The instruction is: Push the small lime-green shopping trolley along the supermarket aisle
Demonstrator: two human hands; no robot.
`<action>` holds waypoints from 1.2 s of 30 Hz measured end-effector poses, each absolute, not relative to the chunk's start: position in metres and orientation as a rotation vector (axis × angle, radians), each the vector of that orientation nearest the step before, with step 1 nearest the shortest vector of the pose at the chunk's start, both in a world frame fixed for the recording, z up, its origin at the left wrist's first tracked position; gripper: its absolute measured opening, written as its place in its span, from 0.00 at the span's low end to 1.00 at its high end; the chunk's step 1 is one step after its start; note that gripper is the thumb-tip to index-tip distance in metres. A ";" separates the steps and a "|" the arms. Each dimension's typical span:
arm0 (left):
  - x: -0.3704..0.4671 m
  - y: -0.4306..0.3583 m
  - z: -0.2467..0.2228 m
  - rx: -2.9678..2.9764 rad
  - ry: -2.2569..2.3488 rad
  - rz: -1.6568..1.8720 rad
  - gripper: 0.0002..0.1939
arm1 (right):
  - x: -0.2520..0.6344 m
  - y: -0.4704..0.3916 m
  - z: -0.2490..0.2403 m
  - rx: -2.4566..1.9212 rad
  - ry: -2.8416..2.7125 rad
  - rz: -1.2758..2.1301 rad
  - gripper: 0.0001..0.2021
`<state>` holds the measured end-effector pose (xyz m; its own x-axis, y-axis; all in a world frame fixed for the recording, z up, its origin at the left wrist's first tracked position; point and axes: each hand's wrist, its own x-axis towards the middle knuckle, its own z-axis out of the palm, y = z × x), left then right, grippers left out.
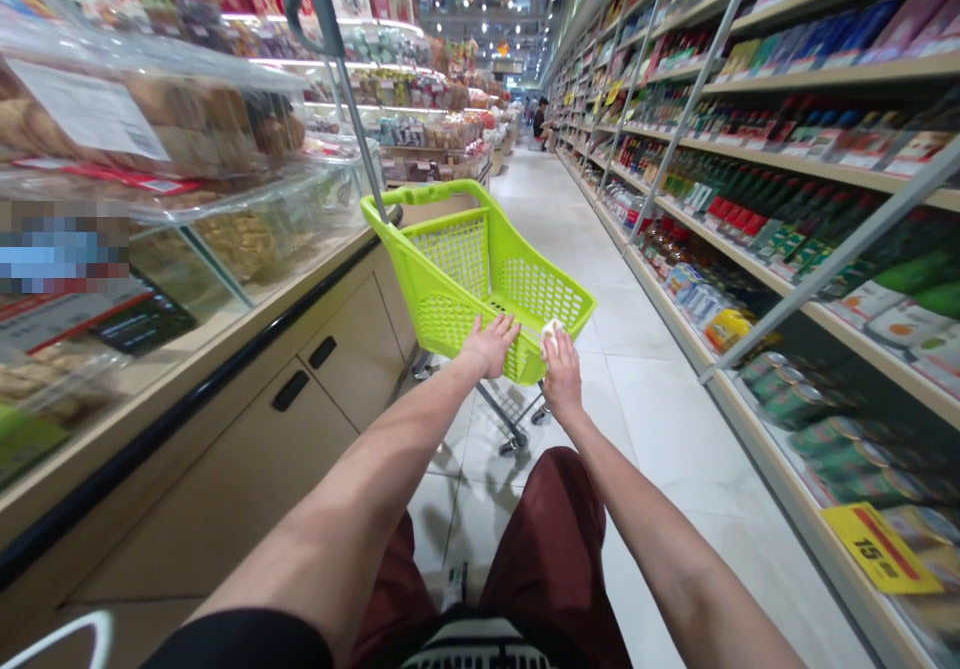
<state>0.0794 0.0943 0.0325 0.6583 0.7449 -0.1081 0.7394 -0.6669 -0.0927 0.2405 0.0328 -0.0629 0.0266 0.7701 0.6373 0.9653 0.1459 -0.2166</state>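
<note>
The right hand [562, 374] holds a white cloth [553, 337] against the near rim of the green shopping cart [442, 304], which stands in the aisle beside the wooden counter [330, 379], while the left hand [491, 342] (empty, its fingers spread) rests on that same rim.

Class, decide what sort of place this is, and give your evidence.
Probably a supermarket aisle: a green shopping cart, long shelves of packaged goods and a yellow price tag.
</note>
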 end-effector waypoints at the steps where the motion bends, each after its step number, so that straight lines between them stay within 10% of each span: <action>1: 0.079 0.093 0.032 -2.812 -1.258 0.207 0.45 | 0.240 0.029 -0.064 -1.650 -1.823 -0.414 0.26; 13: 0.058 0.011 -0.050 -2.712 -1.517 0.134 0.38 | 0.242 0.016 -0.090 -1.299 -2.359 -0.673 0.21; 36: 0.070 0.027 -0.040 -2.726 -1.542 0.128 0.35 | 0.230 0.012 -0.109 -1.424 -2.208 -0.411 0.21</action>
<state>0.0699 0.0266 -0.0396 0.5125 0.8560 -0.0675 0.8554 -0.5158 -0.0462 0.2296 0.0123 -0.1090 -0.3451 0.7669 0.5411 0.9103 0.4140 -0.0061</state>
